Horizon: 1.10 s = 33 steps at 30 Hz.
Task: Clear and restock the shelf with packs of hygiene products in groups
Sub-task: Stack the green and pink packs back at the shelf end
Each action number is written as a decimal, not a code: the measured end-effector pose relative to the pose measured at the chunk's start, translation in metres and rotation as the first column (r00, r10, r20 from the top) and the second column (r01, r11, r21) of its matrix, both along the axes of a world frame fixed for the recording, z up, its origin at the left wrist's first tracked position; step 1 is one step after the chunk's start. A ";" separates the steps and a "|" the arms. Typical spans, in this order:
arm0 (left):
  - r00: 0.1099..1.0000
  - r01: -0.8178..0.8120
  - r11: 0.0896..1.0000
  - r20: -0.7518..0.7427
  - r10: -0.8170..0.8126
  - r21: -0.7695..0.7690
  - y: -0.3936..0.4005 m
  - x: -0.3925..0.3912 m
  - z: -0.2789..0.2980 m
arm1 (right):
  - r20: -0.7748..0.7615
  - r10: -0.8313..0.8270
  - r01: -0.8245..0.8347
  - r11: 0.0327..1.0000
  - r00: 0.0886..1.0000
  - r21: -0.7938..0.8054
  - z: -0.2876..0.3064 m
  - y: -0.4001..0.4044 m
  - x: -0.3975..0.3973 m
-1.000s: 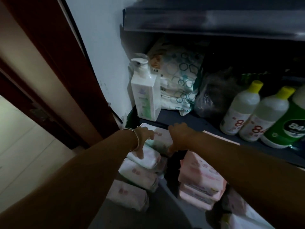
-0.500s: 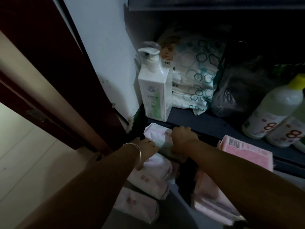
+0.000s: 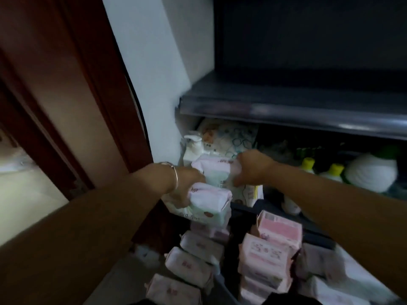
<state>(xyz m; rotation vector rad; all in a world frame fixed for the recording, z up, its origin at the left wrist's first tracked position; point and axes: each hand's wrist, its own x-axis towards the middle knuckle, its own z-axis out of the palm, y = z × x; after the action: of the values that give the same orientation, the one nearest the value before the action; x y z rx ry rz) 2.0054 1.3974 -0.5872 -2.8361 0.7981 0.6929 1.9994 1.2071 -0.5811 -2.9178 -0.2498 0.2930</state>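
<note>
Sitting nearest are two rows of pink packs: a left row lying one behind another, and a right stack piled up tall. They look sorted this way so that like goes with like. A bit farther, the left hand, with a thin bracelet on its wrist, has its fingers curled round a white and green pack, lifted above the left row. Just past it, the right hand pinches the end of another pack, held up in front of the middle shelf. My guess is both packs go up together as one group. Farther back on that shelf stand a pump bottle, a hexagon-print bag and yellow-capped bottles. The upper shelf is dark above them.
</note>
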 end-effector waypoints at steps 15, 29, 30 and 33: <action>0.942 0.026 0.973 0.333 0.053 -0.230 -0.055 0.037 0.210 | 0.375 -0.234 0.064 0.908 0.897 0.414 0.193 -0.093 0.034; 0.928 0.016 0.930 0.352 0.122 -0.366 -0.072 0.200 0.205 | 0.422 -0.291 0.129 0.919 0.859 0.371 0.177 -0.102 0.213; 0.925 0.022 0.922 0.359 0.127 -0.386 -0.071 0.210 0.198 | 0.434 -0.282 0.120 0.924 0.855 0.364 0.171 -0.100 0.224; 0.917 0.062 0.902 0.381 0.118 -0.427 -0.070 0.234 0.185 | 0.453 -0.213 0.099 0.960 0.866 0.262 0.145 -0.093 0.253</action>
<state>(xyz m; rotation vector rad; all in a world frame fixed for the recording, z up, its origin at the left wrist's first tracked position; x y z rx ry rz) 2.2391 1.3276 -0.4026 -3.2120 0.9283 -0.0987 2.2526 1.1139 -0.4358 -2.7044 -0.1023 -0.4641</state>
